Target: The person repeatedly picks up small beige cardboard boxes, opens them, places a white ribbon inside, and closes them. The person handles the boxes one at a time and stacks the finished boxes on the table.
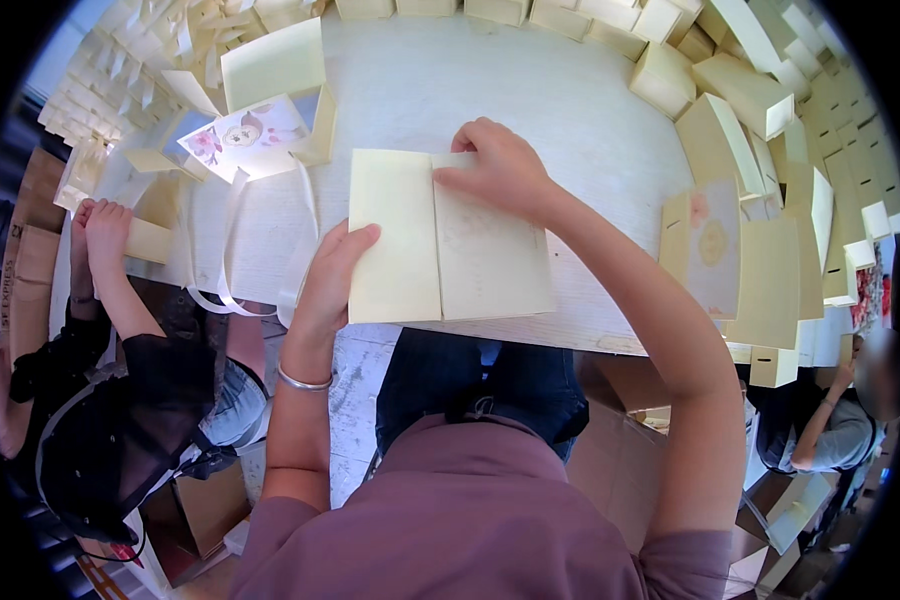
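Both bare forearms are reaching forward from the lower edge. The left hand [332, 275] is lying with fingers extended and together, a thin bangle circling its wrist. The right hand [500, 165] is arching, palm down, fingertips pressing downward, elbow bending outward.
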Available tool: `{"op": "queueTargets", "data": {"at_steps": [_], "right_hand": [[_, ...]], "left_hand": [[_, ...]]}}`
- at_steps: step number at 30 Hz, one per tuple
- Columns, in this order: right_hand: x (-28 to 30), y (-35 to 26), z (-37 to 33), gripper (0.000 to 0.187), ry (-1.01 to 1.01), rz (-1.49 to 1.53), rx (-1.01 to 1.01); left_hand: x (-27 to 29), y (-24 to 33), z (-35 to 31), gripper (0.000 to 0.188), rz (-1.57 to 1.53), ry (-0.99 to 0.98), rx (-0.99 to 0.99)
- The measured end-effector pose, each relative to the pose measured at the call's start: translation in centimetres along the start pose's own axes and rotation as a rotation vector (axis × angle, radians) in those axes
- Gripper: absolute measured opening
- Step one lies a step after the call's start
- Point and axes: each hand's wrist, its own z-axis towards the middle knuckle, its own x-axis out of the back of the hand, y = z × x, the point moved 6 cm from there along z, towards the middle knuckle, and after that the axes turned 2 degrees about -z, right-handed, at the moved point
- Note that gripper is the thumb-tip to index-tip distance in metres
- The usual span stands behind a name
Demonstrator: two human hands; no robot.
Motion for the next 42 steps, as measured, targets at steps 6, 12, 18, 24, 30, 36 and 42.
{"op": "queueTargets", "data": {"at_steps": [6, 12, 18, 24, 30, 36, 42], "right_hand": [[0.4, -0.4, 0.4, 0.053, -0.073, 0.085, -0.007], [-0.8, -2.1, 1.8, 0.053, -0.092, -0.292, -0.121], [-0.7, -1.6, 1.5, 0.057, -0.137, -0.127, -0.260], [-0.5, -0.3, 1.4, 0.053, -0.138, -0.025, -0.337], [-0.8, -0.7, 1.8, 0.056, -0.158, -0.100, -0.256], [-1.4, 0.7, 2.0, 0.052, -0.294, 0.039, -0.226], [-0.6, -2.9, 0.9, 0.040, -0.107, -0.350, -0.031]], "left_hand": [[0.1, -2.0, 0.0, 0.032, -0.180, 0.005, -0.028], [-0.4, -1.6, -0.3, 0.032, -0.111, 0.014, -0.022], [-0.9, -1.2, -0.5, 0.032, -0.167, 0.008, -0.030], [-1.0, -1.6, -0.1, 0.033, -0.212, -0.027, -0.008], [0.0, -3.3, 0.1, 0.033, -0.278, 0.001, 0.010], [0.3, -3.3, 0.4, 0.035, -0.263, -0.026, 0.054], [0.1, 0.6, 4.1, 0.034, 0.018, -0.144, 0.171]]}}
